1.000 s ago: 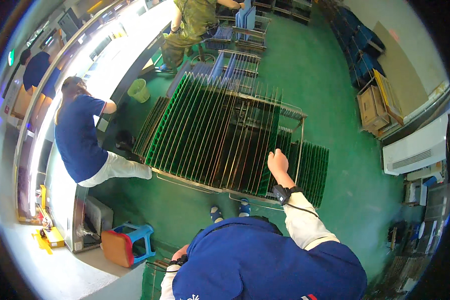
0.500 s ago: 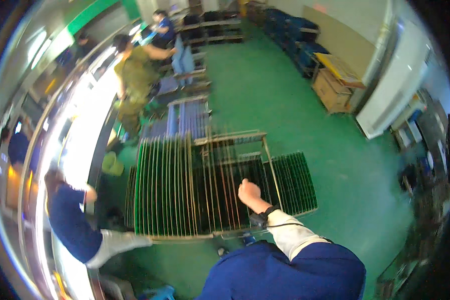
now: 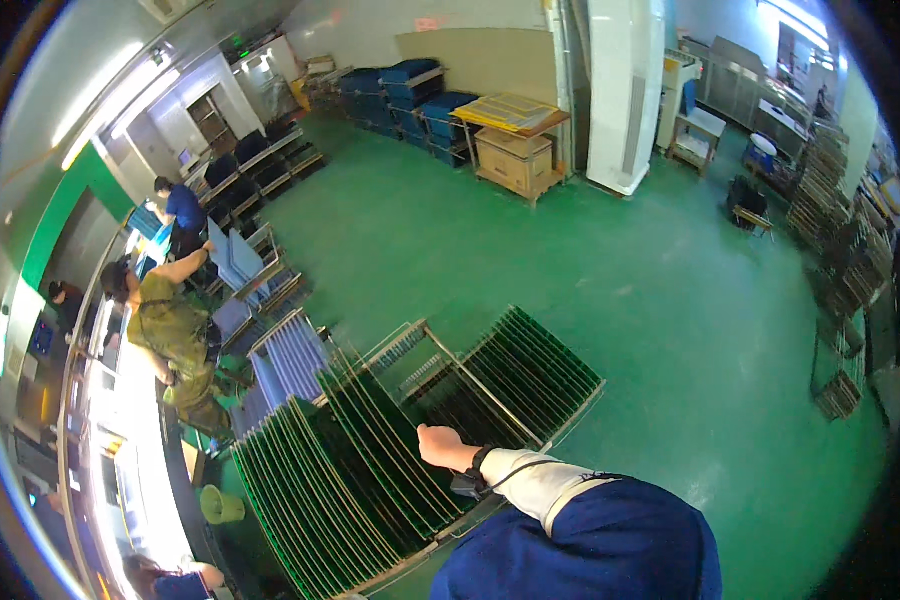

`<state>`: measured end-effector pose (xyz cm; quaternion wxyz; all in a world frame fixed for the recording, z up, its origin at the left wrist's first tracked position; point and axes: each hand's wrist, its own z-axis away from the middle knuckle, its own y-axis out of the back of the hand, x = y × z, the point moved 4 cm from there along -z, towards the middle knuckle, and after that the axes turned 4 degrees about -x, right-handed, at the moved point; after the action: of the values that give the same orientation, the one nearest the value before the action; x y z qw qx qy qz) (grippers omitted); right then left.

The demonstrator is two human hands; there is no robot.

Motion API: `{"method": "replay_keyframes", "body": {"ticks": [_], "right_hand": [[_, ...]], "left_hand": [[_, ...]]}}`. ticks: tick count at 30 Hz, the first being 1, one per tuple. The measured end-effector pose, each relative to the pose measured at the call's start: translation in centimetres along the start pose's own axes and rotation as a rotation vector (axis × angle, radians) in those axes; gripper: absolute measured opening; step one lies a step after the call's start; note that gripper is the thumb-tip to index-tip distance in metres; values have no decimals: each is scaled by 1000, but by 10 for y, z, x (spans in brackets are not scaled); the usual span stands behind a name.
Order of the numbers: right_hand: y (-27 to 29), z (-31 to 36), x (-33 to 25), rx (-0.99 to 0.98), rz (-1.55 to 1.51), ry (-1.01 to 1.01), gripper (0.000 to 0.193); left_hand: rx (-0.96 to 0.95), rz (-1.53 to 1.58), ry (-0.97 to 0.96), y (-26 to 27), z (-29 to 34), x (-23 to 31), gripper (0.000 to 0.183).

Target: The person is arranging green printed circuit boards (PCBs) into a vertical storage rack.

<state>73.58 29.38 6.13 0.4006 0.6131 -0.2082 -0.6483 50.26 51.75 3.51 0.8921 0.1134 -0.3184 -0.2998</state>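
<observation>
My right hand (image 3: 445, 446) has its fingers curled closed, at the top edges of the rightmost upright panels in a rack of thin dark-green panels (image 3: 315, 490). Whether the fingers grip a panel edge is hidden. A white sleeve (image 3: 525, 485) covers my forearm, and a black strap with a small device (image 3: 470, 483) and cable circles the wrist. Just beyond the hand, a metal frame (image 3: 490, 392) borders a second group of green panels (image 3: 540, 370). My left hand is out of sight.
Blue-panel racks (image 3: 288, 355) stand beyond, near a person in olive clothing (image 3: 170, 335) at a brightly lit bench (image 3: 130, 430). A green bin (image 3: 222, 506) is at left. Farther off are a wooden-topped cart (image 3: 515, 150), a white column (image 3: 620, 100) and wire racks (image 3: 840, 240) at right.
The view has swung to the right, showing more floor and the far right side. My right hand stays closed over the panels, which now appear slanted.
</observation>
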Motion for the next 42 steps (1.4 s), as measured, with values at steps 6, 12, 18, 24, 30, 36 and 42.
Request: {"method": "replay_keyframes", "body": {"ticks": [6, 12, 18, 24, 30, 36, 42], "right_hand": [[5, -1, 3, -7, -29, 4, 18], [0, -4, -9, 2, -13, 17, 16], [3, -12, -6, -25, 36, -43, 17], [-15, -25, 1, -120, 150, -28, 20], [-6, -21, -9, -59, 192, 64, 23], [30, -34, -25, 107, 235, 120, 20], [113, -4, -87, 178, 169, 209, 19]], "left_hand": [[-7, -57, 28, 5, -3, 12, 46], [21, -16, 76, 2, 19, -15, 47], [33, 91, 182, -56, 83, -93, 47], [-9, 143, 442, -118, 113, -130, 48], [112, 228, 332, -168, 121, -176, 57], [91, 620, 306, -164, 141, -169, 49], [-2, 432, 413, -110, 164, -170, 51]]}}
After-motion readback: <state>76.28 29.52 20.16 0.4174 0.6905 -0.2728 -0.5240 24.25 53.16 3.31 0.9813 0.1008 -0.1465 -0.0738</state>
